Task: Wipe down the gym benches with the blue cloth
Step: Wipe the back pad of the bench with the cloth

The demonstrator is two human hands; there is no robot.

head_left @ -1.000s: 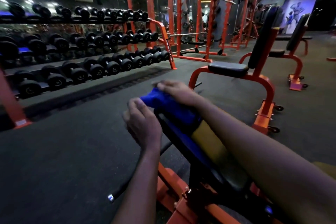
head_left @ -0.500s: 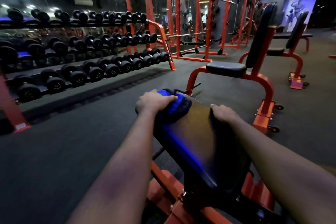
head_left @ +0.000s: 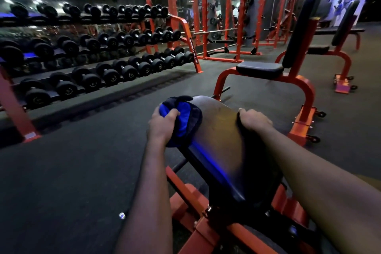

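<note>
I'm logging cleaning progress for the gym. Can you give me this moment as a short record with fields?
place: gym floor, dumbbell rack at left, orange power racks behind
bench being wiped: black pad on an orange frame
left hand: grips the blue cloth over the pad's upper left edge
right hand: grips the pad's right edge
benches ahead: nearer bench, farther bench, neither touched

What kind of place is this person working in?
Most likely a gym's free-weights area: tiered rows of dumbbells line the left side, orange power racks stand at the back, and padded orange-framed benches sit on the dark floor.
</note>
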